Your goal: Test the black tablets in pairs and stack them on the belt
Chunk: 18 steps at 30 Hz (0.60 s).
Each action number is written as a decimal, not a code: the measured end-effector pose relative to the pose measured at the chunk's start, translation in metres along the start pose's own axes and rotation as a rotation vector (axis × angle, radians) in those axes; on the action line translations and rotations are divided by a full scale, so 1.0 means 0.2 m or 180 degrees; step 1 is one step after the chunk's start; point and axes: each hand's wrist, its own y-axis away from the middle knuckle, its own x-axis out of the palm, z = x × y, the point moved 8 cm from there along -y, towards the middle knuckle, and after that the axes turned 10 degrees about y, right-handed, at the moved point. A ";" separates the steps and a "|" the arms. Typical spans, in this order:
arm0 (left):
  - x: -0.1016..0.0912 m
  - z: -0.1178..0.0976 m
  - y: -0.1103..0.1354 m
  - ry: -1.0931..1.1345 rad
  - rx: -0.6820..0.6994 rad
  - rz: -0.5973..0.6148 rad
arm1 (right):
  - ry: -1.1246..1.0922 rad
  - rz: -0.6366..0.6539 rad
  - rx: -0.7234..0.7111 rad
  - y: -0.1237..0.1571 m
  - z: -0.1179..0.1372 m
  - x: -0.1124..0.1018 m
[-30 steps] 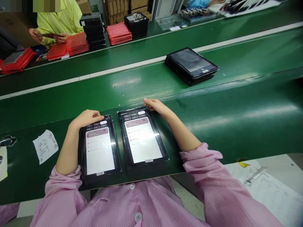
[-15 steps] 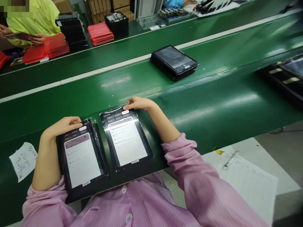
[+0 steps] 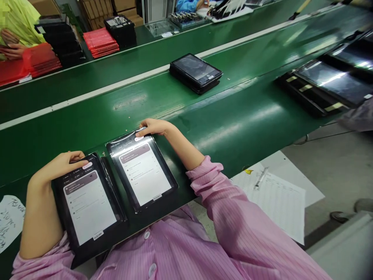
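Two tablets with lit white screens lie side by side on the green conveyor ledge in front of me. My left hand [image 3: 60,165] rests curled on the top edge of the left tablet [image 3: 87,204], a fingertip touching a button at the top of its screen. My right hand [image 3: 153,127] lies curled on the top edge of the right tablet [image 3: 142,171], a fingertip on its top button. Both tablets sit in clear plastic wrap.
A stack of dark tablets [image 3: 195,72] lies on the green belt [image 3: 247,116] further out. More dark tablets [image 3: 326,83] line the right side. Red sleeves [image 3: 100,42] and black trays [image 3: 60,39] stand at the back, beside a person in yellow [image 3: 17,27]. Papers [image 3: 276,198] lie below at right.
My view has swung to the right, so everything has shifted left and the tablets at the right came into sight. Both hands stay on the tops of their tablets.
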 end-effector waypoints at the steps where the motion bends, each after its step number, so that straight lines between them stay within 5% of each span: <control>1: 0.01 0.01 0.00 0.0056 -0.0072 0.0066 | 0.0043 -0.0028 -0.0023 0.00 0.00 -0.01; 14: 0.00 -0.04 0.01 -0.0191 -0.0073 -0.0015 | 0.0386 -0.0105 0.0023 0.00 -0.02 -0.03; 18: 0.06 -0.07 0.03 -0.0392 -0.0114 0.0157 | 0.1133 -0.0318 -0.0044 0.01 -0.06 -0.07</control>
